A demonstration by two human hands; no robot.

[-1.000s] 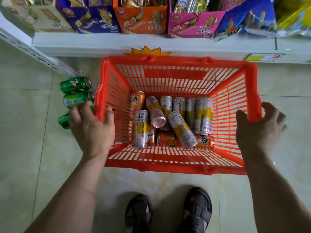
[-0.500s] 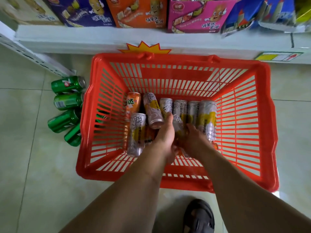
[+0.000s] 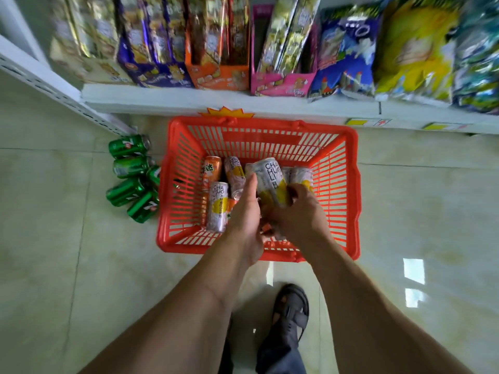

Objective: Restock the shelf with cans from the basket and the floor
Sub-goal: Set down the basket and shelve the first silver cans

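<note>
Right hand [image 3: 298,214] curls around the lower end of a silver-and-yellow can [image 3: 271,182], fingers wrapped on its yellow band, lifting it above the other cans. Left hand [image 3: 247,214] sits right beside it, fingers mostly straight, thumb up against the can's left side; whether it really grips, cannot tell. Held can is tall, slim, tilted, top end pointing toward the shelf [image 3: 216,102], lettering "CHA HUO LI" readable.

Both hands are over the middle of the red basket [image 3: 348,201]. Inside the basket: another silver-yellow can [image 3: 217,209] lying left of the hands, a pinkish can [image 3: 235,175] and an orange can [image 3: 212,170] behind it, more silver cans [image 3: 301,175] partly hidden to the right of the held one.

Left of the basket, on the floor tiles [image 3: 54,238], a cluster of green cans [image 3: 129,168] lies on its sides, the nearest touching the basket wall. Behind the basket, the shelf carries snack boxes [image 3: 216,74] and bags [image 3: 413,52], blurred. Near side of the basket: one sandalled foot [image 3: 290,309].
</note>
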